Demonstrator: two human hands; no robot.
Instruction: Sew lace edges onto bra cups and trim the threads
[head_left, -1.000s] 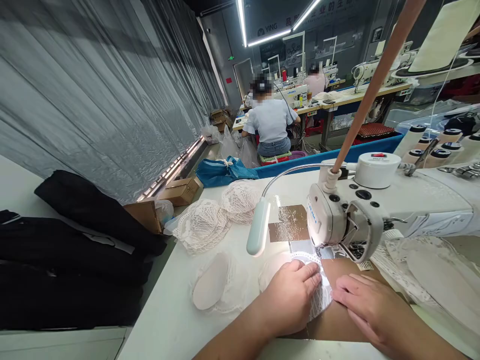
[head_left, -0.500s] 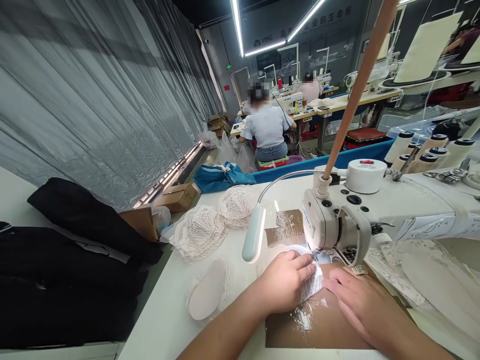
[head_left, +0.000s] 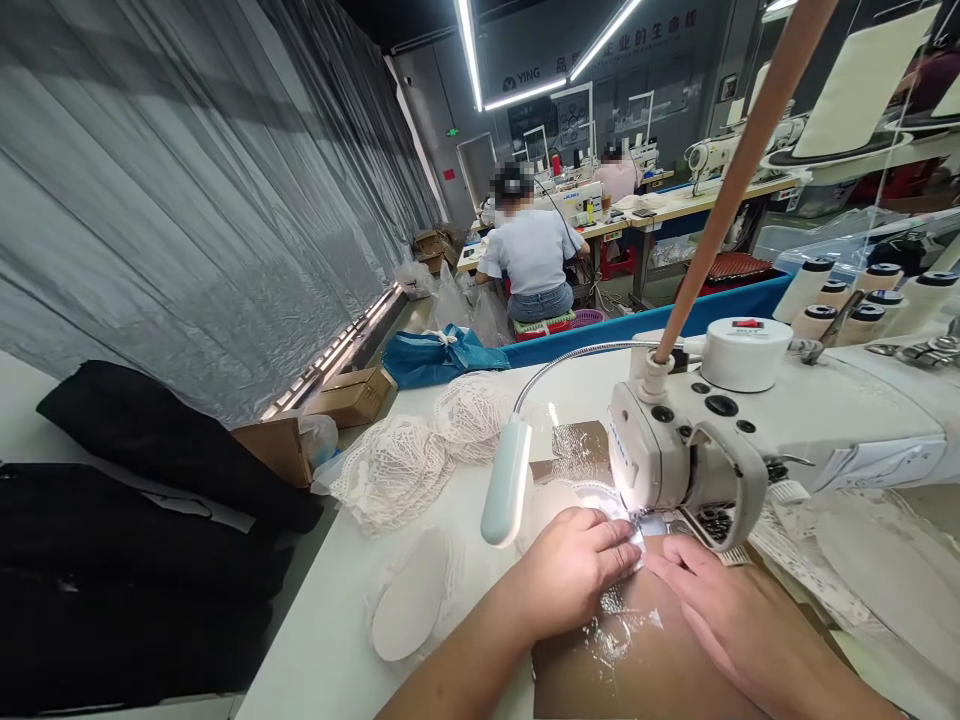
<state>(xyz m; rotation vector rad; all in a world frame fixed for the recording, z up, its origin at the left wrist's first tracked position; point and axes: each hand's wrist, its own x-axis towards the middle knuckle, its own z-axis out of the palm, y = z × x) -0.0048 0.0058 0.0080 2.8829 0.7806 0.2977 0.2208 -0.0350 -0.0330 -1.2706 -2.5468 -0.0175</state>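
Observation:
White lace fabric lies beneath the head of the sewing machine, with its near end under my fingers. My left hand rests on it palm down, fingers extended and pressing just left of the needle area. To the right of that, my right hand lies nearly flat on the brown plate, its fingertips touching the fabric's end. The needle itself is too small to make out. A slim lamp hangs over the fabric's left side.
Stacked lace cups sit at the back left of the white table, and a single pale cup lies nearer. More lace fabric is at the right. Thread cones stand behind the machine. A person sits farther back.
The fabric has moved away from me under the machine head, and less of it shows between my hands. My left hand has shifted slightly towards the needle area. The view has tilted a little.

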